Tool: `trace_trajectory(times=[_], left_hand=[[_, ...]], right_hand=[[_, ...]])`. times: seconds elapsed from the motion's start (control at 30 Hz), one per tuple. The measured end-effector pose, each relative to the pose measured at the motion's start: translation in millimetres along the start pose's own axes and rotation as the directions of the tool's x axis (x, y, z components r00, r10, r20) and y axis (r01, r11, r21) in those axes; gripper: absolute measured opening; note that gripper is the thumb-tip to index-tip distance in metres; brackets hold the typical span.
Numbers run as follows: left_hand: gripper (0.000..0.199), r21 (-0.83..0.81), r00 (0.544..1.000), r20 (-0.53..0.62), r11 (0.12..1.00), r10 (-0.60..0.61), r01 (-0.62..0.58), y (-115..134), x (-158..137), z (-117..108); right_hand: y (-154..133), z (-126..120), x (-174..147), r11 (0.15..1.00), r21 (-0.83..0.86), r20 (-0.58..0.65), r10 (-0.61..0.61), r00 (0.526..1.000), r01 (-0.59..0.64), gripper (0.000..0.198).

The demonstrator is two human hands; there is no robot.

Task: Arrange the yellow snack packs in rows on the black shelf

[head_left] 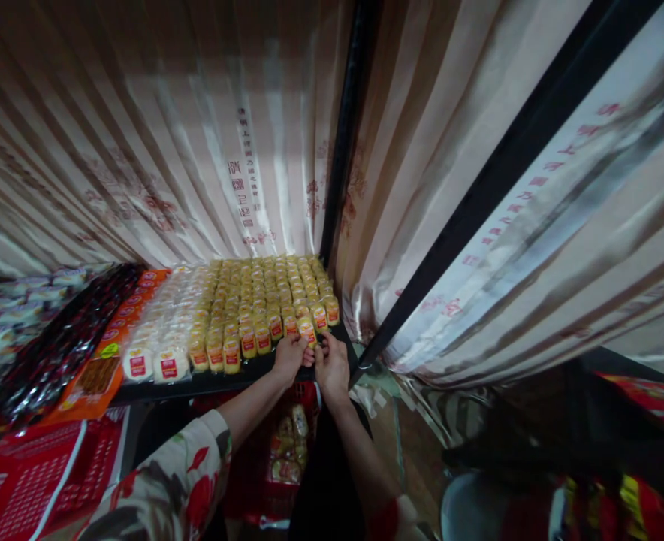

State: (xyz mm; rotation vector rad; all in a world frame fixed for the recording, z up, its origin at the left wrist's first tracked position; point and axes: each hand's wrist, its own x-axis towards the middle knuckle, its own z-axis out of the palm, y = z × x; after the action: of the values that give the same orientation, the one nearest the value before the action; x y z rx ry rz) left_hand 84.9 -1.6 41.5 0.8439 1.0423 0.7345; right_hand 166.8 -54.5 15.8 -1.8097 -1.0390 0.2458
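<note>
Both my hands meet at the front right of a black shelf point(168, 391). My left hand point(290, 359) has its fingers closed at the lower left of a small yellow wrapped snack cake point(308, 331) with a red and white label. On the other side, the fingers of my right hand point(333, 368) are bent in against the same cake. The cake stands upright at the front of tight rows of similar yellow wrapped cakes point(264, 289). My fingertips partly hide its lower end.
Left of the rows lie white wrapped cakes point(168, 364), orange packets point(98, 376) and dark shiny packets point(67, 346). Red baskets point(22, 473) stand below. A black pole point(450, 248) slants down at right before pale printed curtains point(208, 150). More snack packs point(290, 443) lie under the shelf.
</note>
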Motion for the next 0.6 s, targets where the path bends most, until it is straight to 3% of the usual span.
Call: trace_trajectory(times=[0.23,0.43,0.5,0.6], left_hand=[[0.013,0.292,0.989,-0.091,0.953,0.119,-0.087,-3.6,11.2,3.3],[0.009,0.627,0.935,-0.135,0.759,0.327,-0.175,2.2,2.1,5.4],[0.01,0.656,0.923,-0.143,0.732,0.358,-0.183,3.3,0.8,6.8],[0.02,0.562,0.945,-0.131,0.808,0.3,-0.178,2.7,4.0,6.0]], right_hand=[[15.0,18.0,2.4,0.983,0.155,0.051,-0.106,0.993,0.097,0.037],[17.9,17.5,1.8,0.974,0.152,0.01,-0.173,0.985,0.169,0.035],[17.0,17.0,1.6,0.973,0.155,0.008,-0.172,0.985,0.169,0.036],[17.2,17.8,2.0,0.972,0.159,0.01,-0.177,0.984,0.173,0.036]])
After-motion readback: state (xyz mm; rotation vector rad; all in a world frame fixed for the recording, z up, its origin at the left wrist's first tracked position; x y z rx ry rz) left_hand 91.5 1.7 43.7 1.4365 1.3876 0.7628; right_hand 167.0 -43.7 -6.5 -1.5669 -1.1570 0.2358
